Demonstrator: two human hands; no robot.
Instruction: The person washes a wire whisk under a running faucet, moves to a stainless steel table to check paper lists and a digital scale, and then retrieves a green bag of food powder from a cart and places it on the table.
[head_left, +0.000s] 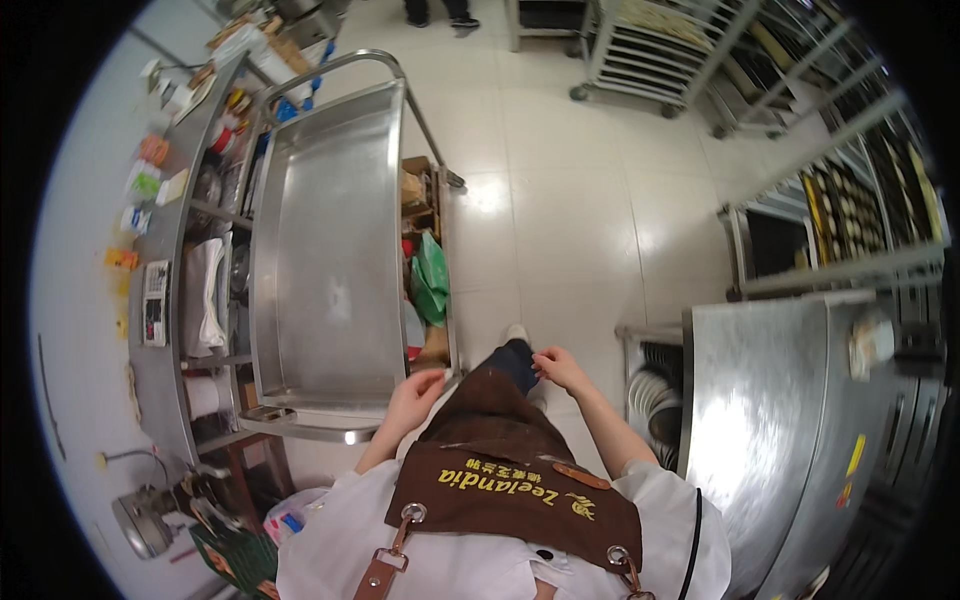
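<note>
My left hand (417, 400) hangs beside the near right corner of a stainless steel cart (337, 225); its fingers are loosely bent, with nothing seen in them. My right hand (559, 369) is in front of my right thigh, its fingers half curled and slightly apart, also without a thing in view. Between the hands hangs my brown apron (495, 427), which bears yellow writing, over dark trousers. One light shoe (516, 332) shows ahead on the tiled floor (570, 225). Below the cart's top tray, a green bag (430, 277) and cardboard boxes (415, 187) stick out on the right.
A wall bench (161, 247) with a scale (156, 303) runs along the left. At right stand a stainless steel counter (757, 390) and wheeled racks (645, 60) with trays of dough pieces (844, 210). Another person's feet (442, 15) show at the far end.
</note>
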